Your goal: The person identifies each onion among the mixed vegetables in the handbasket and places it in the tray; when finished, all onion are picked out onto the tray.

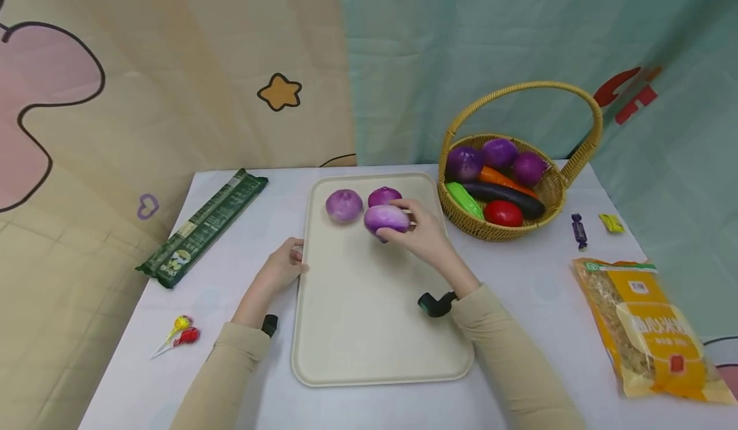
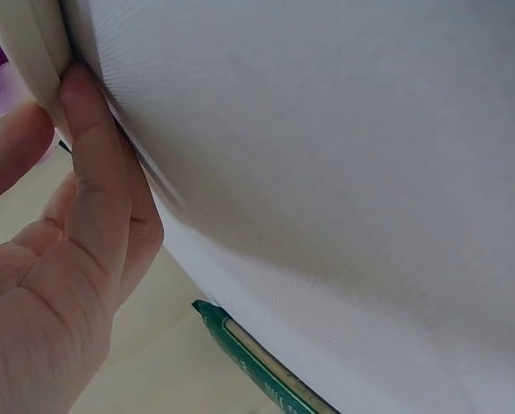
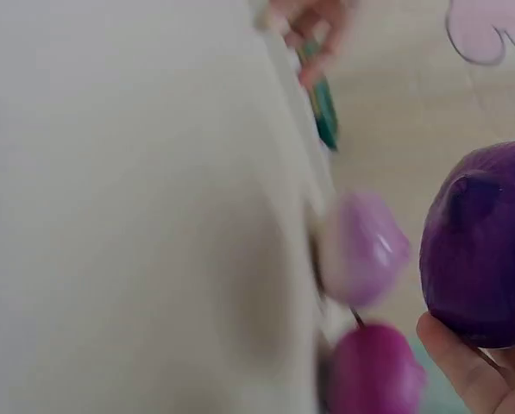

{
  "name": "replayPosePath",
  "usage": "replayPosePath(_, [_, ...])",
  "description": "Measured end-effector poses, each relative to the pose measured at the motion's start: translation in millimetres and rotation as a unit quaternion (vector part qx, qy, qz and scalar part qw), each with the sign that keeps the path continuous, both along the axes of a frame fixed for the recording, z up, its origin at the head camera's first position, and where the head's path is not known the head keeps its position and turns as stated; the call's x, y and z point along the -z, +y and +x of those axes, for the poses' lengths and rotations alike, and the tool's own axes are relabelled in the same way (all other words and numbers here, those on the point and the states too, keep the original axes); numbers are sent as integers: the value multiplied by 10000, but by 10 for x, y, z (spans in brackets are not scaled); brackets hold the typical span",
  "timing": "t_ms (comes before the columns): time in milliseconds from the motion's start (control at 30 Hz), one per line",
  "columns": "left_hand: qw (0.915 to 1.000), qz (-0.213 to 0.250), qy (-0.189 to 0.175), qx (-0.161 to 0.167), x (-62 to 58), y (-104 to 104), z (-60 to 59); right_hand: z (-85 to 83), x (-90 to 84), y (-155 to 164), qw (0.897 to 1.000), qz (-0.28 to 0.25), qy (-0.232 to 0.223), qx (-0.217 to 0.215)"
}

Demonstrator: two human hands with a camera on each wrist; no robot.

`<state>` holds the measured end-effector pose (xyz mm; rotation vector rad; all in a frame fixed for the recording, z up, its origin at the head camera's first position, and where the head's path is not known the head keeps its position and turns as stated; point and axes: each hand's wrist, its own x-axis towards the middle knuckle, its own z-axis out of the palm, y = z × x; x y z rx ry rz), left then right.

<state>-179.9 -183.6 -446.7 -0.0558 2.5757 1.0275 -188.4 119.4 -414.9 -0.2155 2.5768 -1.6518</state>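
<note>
The right hand (image 1: 425,232) pinches a purple-and-white onion (image 1: 385,218) above the far half of the tray (image 1: 357,321); a lilac onion (image 1: 344,206) and a magenta onion (image 1: 383,195) lie near its far edge. The left hand (image 1: 281,266) pinches its left rim.

A purple onion (image 1: 386,217) with pale streaks was held in the right grip (image 1: 423,231) near the centre of the head frame, raised above the tray (image 1: 369,327) and tipped sideways. That cream, rectangular tray lay flat through the lower middle, its left rim pinched by the left grip (image 1: 281,264). Toward its top end sat a lilac onion (image 1: 344,206) and, right of it, a magenta onion (image 1: 384,195), partly hidden behind the raised one.
</note>
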Motion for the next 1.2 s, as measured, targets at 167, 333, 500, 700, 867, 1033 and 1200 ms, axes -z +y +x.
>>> replayPosePath(167, [10000, 7, 11, -12, 0, -8, 14, 65, 249, -507, 9980, 129, -166, -588])
replayPosePath(333, [10000, 48, 10, -11, 5, 5, 11, 40, 395, -745, 9966, 507, -176, -632])
replayPosePath(500, [10000, 58, 6, -26, -7, 9, 14, 20, 435, -800, 9955, 710, -191, -595])
replayPosePath(700, [10000, 59, 23, -27, -12, 21, 15, 45, 418, -811, 9912, 992, 252, -835])
replayPosePath(867, [10000, 61, 4, -29, -11, 28, 21, 78, 409, -813, 9904, 1118, 236, -774])
replayPosePath(1033, [10000, 37, 14, -4, -13, 23, 30, 97, 402, -780, 9907, 1072, 81, -835])
replayPosePath(1200, [10000, 84, -2, 11, -21, 22, 18, 91, 274, -682, 9906, 1089, 30, -831])
